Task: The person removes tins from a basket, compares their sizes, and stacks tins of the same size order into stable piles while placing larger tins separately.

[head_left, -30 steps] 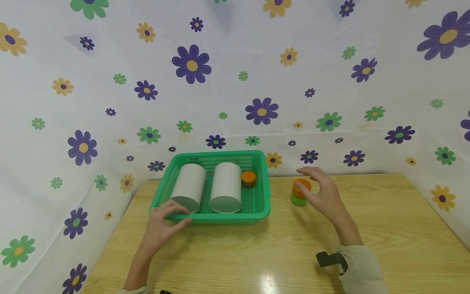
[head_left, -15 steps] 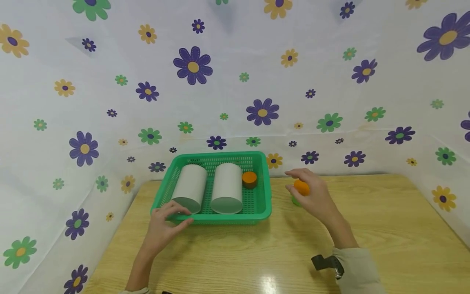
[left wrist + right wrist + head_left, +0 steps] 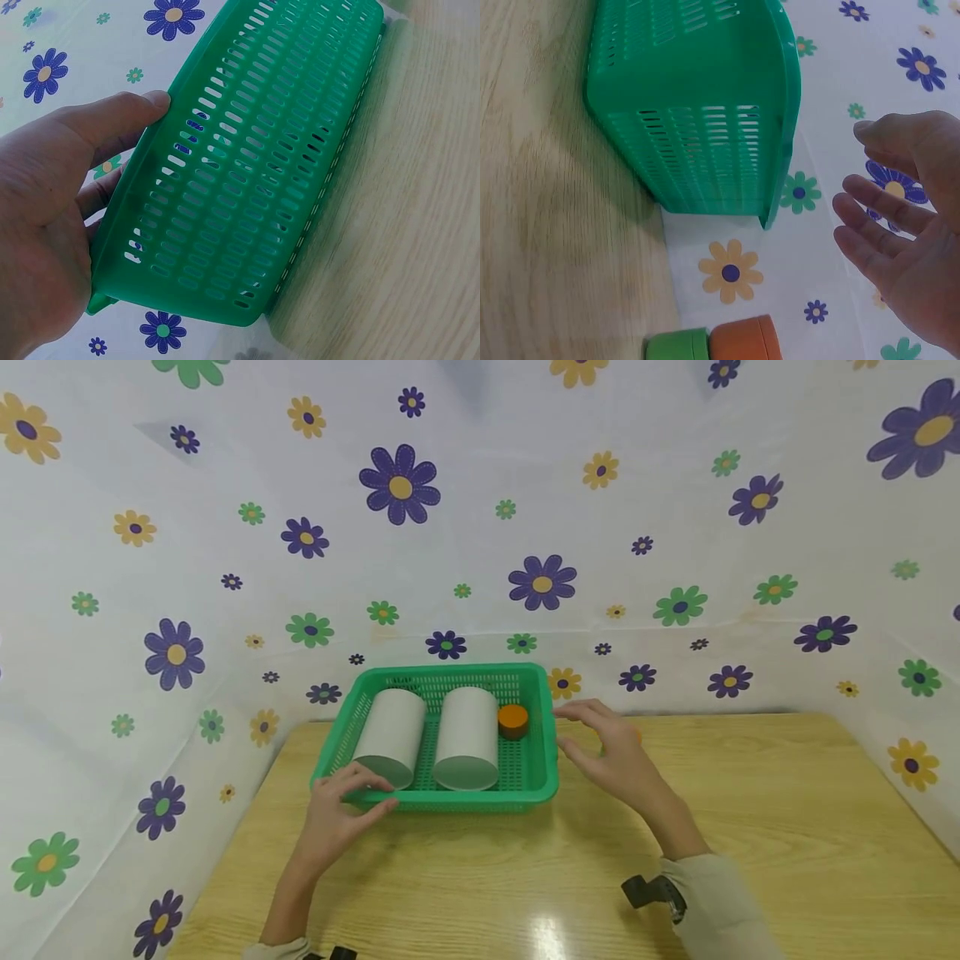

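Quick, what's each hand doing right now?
Left hand: grips the green basket by its front rim.
Right hand: open, holding nothing, beside the basket.

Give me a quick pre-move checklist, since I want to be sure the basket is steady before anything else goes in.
1. Left hand grips the green basket at its near left rim: ok.
2. Right hand holds nothing, fingers relaxed beside the basket: ok.
3. Orange and green stack stands on the table: ok.
4. Free space right of the two white cylinders, near the orange piece: ok.
5. Basket flat on the table: ok.
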Demonstrator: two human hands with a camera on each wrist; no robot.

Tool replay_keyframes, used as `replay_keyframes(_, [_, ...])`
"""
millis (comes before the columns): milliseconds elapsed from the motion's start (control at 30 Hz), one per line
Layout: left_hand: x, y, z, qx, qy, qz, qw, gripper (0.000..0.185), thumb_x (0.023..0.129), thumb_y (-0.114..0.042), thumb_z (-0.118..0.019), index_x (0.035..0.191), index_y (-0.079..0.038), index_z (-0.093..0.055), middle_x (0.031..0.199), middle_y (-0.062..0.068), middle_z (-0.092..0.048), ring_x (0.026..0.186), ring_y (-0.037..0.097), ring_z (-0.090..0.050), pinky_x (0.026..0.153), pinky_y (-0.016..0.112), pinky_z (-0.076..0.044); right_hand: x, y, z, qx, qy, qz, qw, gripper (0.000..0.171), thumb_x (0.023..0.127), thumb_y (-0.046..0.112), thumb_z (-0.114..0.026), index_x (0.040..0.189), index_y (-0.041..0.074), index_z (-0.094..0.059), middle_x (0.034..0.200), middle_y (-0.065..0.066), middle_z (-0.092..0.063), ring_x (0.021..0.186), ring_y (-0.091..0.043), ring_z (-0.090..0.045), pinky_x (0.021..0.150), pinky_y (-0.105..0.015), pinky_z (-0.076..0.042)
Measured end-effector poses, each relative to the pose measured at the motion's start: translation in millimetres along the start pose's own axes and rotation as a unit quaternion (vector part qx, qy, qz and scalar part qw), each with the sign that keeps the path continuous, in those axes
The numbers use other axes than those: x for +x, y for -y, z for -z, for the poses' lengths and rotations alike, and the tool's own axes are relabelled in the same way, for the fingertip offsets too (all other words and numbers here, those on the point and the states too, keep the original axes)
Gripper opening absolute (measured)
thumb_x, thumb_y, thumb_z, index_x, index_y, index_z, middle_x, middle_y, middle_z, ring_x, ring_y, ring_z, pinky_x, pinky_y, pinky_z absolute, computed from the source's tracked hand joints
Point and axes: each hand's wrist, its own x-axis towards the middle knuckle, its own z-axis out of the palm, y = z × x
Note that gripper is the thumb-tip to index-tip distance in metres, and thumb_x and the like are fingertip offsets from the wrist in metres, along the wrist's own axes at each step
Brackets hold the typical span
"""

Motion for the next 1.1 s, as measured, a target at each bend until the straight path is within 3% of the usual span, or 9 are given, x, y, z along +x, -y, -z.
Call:
replay_keyframes(433, [-1.1,2.0,-3.4,-0.002,0.001,-0.007,1.0000,0.021,0.079,-0.012,-0.090,0.093,-0.020,-0.076,0.093,-0.009,-0.067,0.092,0.010,-0.062,0.086,0.045,-0.025,36.5,-1.0,-14.3,-0.051,0.088,0.025,0.994,0.040,0.092,0.010,-0.078,0.129,0.002,-0.065,0.126,-0.012,-0.065,0.116,-0.032,-0.061,0.100,-0.049,-0.049])
replay_keyframes(833, [-1.4,2.6,-3.3,-0.001,-0.003,-0.012,0.9999,0.022,0.078,-0.010,-0.090,0.092,-0.020,-0.076,0.092,-0.009,-0.068,0.091,0.012,-0.062,0.084,0.044,-0.024,62.9,-6.1,-34.7,-0.132,0.183,0.036,0.974,0.050,0.092,0.015,-0.079,0.137,0.007,-0.060,0.132,-0.014,-0.061,0.120,-0.033,-0.058,0.100,-0.050,-0.049])
replay_keyframes(1100, [0.0,1.6,-1.5,0.005,-0.001,-0.010,0.9999,0.022,0.078,-0.010,-0.090,0.092,-0.019,-0.076,0.093,-0.010,-0.067,0.092,0.011,-0.061,0.084,0.044,-0.024,75.4,-12.7,-44.0,-0.156,0.209,0.038,0.964,0.040,0.090,0.012,-0.079,0.127,0.010,-0.065,0.129,-0.014,-0.063,0.115,-0.033,-0.058,0.099,-0.048,-0.048])
